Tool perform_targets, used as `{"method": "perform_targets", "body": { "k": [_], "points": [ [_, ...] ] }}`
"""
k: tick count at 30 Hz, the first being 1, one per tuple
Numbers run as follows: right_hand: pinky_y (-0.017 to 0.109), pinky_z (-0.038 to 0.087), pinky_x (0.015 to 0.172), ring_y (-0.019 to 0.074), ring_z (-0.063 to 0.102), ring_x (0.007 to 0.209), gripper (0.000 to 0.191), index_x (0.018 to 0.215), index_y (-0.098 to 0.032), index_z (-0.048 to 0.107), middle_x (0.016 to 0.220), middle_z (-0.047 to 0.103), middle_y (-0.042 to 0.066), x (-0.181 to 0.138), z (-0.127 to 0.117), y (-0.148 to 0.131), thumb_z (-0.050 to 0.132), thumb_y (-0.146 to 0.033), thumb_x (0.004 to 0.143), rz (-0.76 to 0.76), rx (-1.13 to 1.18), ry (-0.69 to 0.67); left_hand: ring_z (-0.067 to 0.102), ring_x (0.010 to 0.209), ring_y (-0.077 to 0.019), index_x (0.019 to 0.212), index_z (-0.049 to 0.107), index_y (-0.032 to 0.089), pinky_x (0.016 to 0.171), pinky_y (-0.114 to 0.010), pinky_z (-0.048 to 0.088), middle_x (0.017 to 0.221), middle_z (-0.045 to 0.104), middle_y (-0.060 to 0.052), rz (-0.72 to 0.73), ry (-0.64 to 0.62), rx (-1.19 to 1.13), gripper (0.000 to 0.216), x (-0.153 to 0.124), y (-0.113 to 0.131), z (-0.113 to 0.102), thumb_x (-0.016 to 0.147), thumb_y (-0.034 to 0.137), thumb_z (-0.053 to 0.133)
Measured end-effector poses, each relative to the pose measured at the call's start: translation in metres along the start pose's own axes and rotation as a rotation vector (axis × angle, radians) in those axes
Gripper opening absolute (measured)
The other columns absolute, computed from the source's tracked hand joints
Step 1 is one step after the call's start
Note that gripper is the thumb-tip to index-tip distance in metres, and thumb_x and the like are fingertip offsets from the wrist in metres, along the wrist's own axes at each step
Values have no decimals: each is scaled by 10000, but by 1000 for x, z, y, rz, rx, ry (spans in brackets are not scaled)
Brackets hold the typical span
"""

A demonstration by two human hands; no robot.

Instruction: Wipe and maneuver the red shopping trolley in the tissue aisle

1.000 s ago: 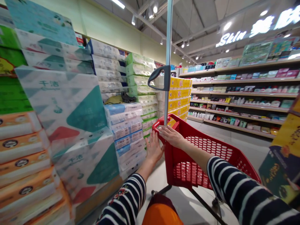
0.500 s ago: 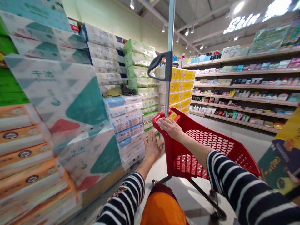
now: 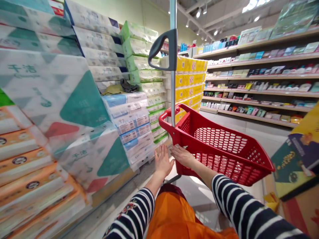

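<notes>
one red plastic shopping cart (image 3: 221, 151), hole-punched, with one grey loop handle (image 3: 172, 49) on one metal pole (image 3: 173, 99); my left hand (image 3: 163, 162) and right hand (image 3: 183, 156) stretch flat, gripping nothing visible.

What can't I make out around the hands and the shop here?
All in the head view:
Part of the red cart: hidden behind the right hand.
Palm of the left hand: turned away from the camera.
Top of the grey pole: cut off by the upper edge.
Small print on the orange packs: blurred.
Labels on the shelf goods: too small.
</notes>
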State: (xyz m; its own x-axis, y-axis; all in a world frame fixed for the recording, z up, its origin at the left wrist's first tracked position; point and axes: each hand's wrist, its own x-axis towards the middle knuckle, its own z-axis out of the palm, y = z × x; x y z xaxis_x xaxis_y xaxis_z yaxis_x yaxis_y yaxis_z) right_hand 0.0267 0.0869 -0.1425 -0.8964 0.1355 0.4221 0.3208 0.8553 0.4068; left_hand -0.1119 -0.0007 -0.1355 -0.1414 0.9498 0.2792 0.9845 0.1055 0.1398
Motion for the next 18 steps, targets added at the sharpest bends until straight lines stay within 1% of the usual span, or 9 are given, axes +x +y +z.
{"method": "perform_targets", "body": {
  "k": [2, 6, 8, 9, 11, 14, 16, 18],
  "points": [
    [464, 379, 1027, 246, 453, 1228, 300, 1118, -142, 620, 1247, 571, 118, 5, -12, 3, 474, -113, 858, 8, 5, 23, 125, 1394, -250, 1423, 189, 107, 1105, -515, 122, 1505, 182, -152, -13, 12, -7, 726, 1, -1, -4, 807, 393, 445],
    [511, 311, 1065, 274, 333, 1310, 384, 1231, -169, 544, 1350, 482, 89, 32, -47, 27, 429, -91, 873, 93, -37, 183, 115, 1394, -264, 1426, 180, 109, 1097, -534, 137, 1504, 185, -155, -17, 74, -11, 720, 6, 0, -14, 815, 383, 444],
    [520, 291, 1075, 264, 320, 1318, 388, 1236, -173, 538, 1355, 477, 86, 40, -55, 38, 415, -79, 879, 119, -48, 219, 113, 1394, -268, 1423, 190, 99, 1097, -538, 133, 1502, 187, -160, -4, 92, 0, 716, 7, 3, -17, 818, 388, 442],
    [518, 297, 1073, 260, 330, 1313, 382, 1229, -169, 542, 1347, 486, 88, 41, -54, 40, 416, -78, 881, 116, -47, 218, 116, 1393, -269, 1421, 195, 92, 1098, -538, 131, 1501, 190, -164, 4, 93, 6, 716, 7, 5, -17, 818, 390, 441],
    [501, 330, 1059, 257, 368, 1292, 359, 1208, -153, 557, 1324, 510, 94, 36, -45, 37, 424, -84, 882, 100, -36, 196, 128, 1391, -268, 1419, 200, 84, 1100, -535, 132, 1498, 199, -166, 27, 84, 20, 720, 4, 9, -14, 814, 389, 444],
    [463, 383, 1032, 253, 443, 1237, 320, 1161, -132, 590, 1280, 548, 103, 13, -21, 19, 440, -98, 880, 77, -19, 127, 133, 1391, -265, 1422, 200, 95, 1099, -531, 144, 1497, 206, -159, 61, 60, 48, 725, -4, 15, -6, 804, 375, 453],
    [451, 398, 1022, 241, 467, 1217, 301, 1130, -129, 609, 1247, 572, 114, -7, -4, 3, 451, -100, 875, 82, -2, 63, 135, 1391, -263, 1421, 207, 93, 1099, -532, 146, 1498, 204, -157, 87, 39, 64, 720, -10, 18, 0, 802, 371, 449],
    [456, 406, 1013, 239, 475, 1208, 278, 1092, -128, 631, 1208, 596, 120, -24, 6, -9, 465, -105, 870, 86, 18, 2, 141, 1390, -261, 1417, 219, 83, 1100, -533, 141, 1497, 200, -157, 115, 17, 70, 716, -15, 21, 5, 801, 369, 445]
  ]
}}
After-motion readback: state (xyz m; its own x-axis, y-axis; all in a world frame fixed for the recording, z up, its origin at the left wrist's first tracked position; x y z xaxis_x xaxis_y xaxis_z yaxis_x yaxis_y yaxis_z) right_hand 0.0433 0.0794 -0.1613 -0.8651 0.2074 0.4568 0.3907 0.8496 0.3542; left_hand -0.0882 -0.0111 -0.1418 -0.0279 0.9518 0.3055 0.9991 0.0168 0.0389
